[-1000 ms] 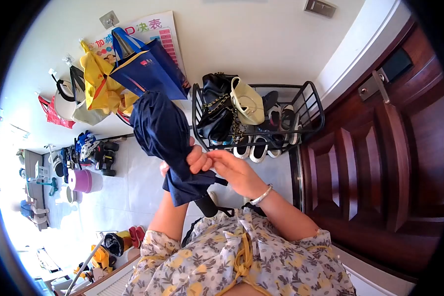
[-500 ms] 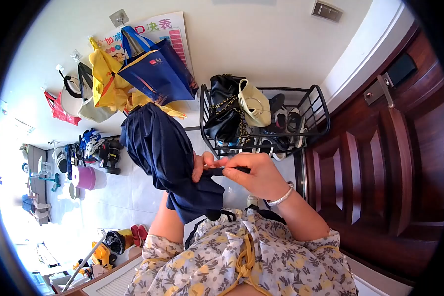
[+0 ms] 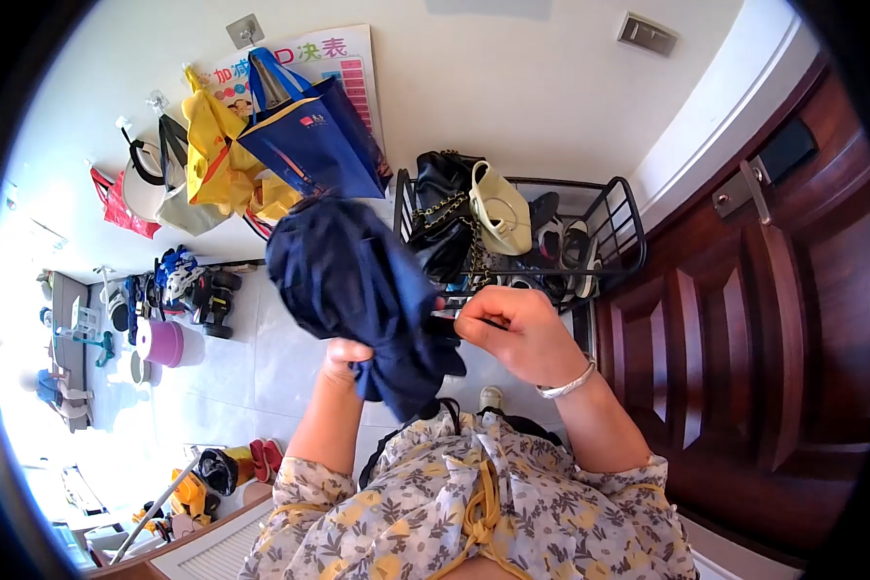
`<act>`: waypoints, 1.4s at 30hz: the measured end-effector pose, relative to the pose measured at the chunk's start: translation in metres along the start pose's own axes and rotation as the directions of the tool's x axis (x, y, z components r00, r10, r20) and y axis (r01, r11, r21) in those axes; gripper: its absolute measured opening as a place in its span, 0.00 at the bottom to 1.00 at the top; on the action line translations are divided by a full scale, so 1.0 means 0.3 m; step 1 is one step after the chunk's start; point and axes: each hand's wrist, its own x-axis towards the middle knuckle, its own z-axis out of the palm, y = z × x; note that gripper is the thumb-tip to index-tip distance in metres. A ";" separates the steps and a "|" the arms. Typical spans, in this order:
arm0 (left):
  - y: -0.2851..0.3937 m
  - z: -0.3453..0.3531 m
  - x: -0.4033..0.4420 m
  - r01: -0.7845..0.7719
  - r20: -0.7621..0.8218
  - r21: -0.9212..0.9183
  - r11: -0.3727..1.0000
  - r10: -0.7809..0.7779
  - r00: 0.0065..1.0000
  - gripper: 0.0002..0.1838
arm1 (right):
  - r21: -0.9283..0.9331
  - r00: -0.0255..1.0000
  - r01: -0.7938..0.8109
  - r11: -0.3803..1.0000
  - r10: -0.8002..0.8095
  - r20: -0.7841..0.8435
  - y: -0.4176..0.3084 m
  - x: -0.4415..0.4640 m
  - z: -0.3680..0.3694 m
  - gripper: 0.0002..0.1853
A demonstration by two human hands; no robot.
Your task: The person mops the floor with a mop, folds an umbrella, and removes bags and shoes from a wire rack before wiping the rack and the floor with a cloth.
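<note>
A dark navy folding umbrella [image 3: 343, 275], its pleated cloth loosely gathered, hangs in front of me at a slant. My left hand [image 3: 343, 360] is closed round its lower part, with most of the fingers hidden behind the cloth. At the umbrella's right side, my right hand [image 3: 522, 331] pinches a short dark strap [image 3: 442, 327] that runs out from the fabric. A white bracelet [image 3: 568, 379] circles the right wrist.
Behind the umbrella stands a black wire rack [image 3: 638, 227] with shoes, a black handbag [image 3: 445, 208] and a cream handbag [image 3: 498, 213]. A blue bag [image 3: 314, 140] hangs on the wall. A brown door [image 3: 744, 338] is on the right; a pink bucket [image 3: 161, 343] stands left.
My left hand has moved away from the strap, down and left, onto the umbrella's cloth. The right hand has drawn the strap slightly right, and the umbrella has turned and shifted right.
</note>
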 end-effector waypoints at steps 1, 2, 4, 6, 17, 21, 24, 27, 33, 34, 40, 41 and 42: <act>-0.015 -0.065 -0.024 0.029 -0.123 0.057 0.998 -0.022 0.992 0.40 | -0.013 0.999 -0.041 0.999 0.041 -0.005 -0.002 0.005 0.002 0.06; -0.019 -0.090 -0.014 0.031 -0.142 0.164 0.986 -0.007 0.990 0.42 | -0.026 0.997 -0.082 0.996 0.082 -0.010 -0.005 0.010 0.006 0.06; -0.014 -0.082 -0.011 -0.005 -0.174 0.127 0.992 0.027 0.984 0.38 | -0.069 0.999 -0.004 0.998 0.002 -0.037 0.014 0.019 0.016 0.06; -0.031 -0.117 -0.001 0.001 -0.185 0.065 0.998 0.011 0.983 0.36 | -0.005 0.995 -0.088 0.996 0.088 -0.049 0.024 0.027 0.021 0.06; -0.019 -0.030 0.087 0.037 -0.336 0.706 0.708 0.288 0.897 0.30 | -0.060 0.989 -0.098 0.993 0.091 -0.115 0.120 0.065 0.101 0.06; -0.070 -0.034 0.117 0.142 -0.202 0.977 0.157 0.487 0.850 0.33 | -0.128 0.975 -0.021 0.992 -0.007 -0.221 0.154 0.084 0.150 0.07; -0.090 0.008 0.116 0.280 -0.118 0.939 -0.202 0.575 0.809 0.36 | -0.044 0.976 0.030 0.999 -0.039 -0.214 0.182 0.091 0.156 0.12; -0.105 0.030 0.120 0.306 -0.093 0.905 -0.295 0.565 0.820 0.35 | -0.091 0.984 0.039 0.995 -0.054 -0.168 0.168 0.085 0.150 0.18; -0.110 0.124 0.092 0.286 -0.129 0.910 -0.301 0.450 0.884 0.43 | 0.096 0.926 -0.041 0.995 0.074 -0.371 0.207 0.098 0.190 0.19; -0.117 0.146 0.076 0.269 -0.118 0.914 -0.302 0.437 0.892 0.43 | 0.035 0.920 -0.017 0.999 0.030 -0.390 0.217 0.103 0.181 0.19; -0.075 0.111 -0.005 0.089 -0.223 0.833 0.546 0.184 0.957 0.40 | 0.355 0.927 -0.140 0.924 0.248 -0.282 0.264 0.051 0.115 0.18; -0.055 0.121 -0.017 0.146 -0.325 0.762 0.631 0.178 0.929 0.34 | 0.343 0.921 -0.152 0.927 0.258 -0.291 0.277 0.039 0.115 0.18; -0.051 0.096 -0.021 0.108 -0.326 0.688 0.718 0.173 0.929 0.34 | 0.345 0.921 -0.150 0.926 0.258 -0.292 0.278 0.021 0.116 0.18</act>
